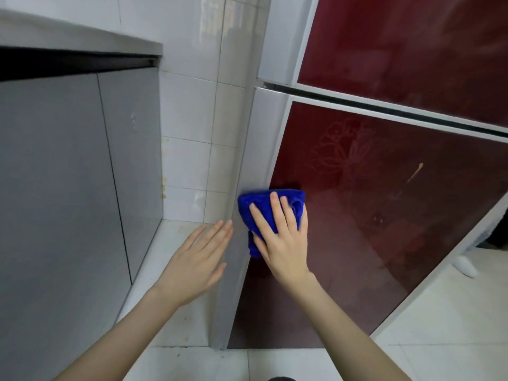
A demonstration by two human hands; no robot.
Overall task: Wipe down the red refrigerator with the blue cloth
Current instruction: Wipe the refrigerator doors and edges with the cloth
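The red refrigerator (371,215) fills the right of the view, with glossy dark-red door panels, silver trim and a faint flower pattern on the lower door. A folded blue cloth (247,207) lies against the lower door's left edge, half on the red panel and half on the silver strip. My right hand (283,237) presses flat on the cloth with fingers spread. My left hand (200,259) is open and flat, fingers together, resting on or close against the fridge's grey side panel, just left of the cloth. A pale streak (413,174) marks the lower door.
Grey cabinet doors (68,188) under a counter stand at the left. White wall tiles (189,105) fill the narrow gap between cabinet and fridge. The floor (439,325) is white tile; a white object (466,266) lies at the fridge's lower right corner.
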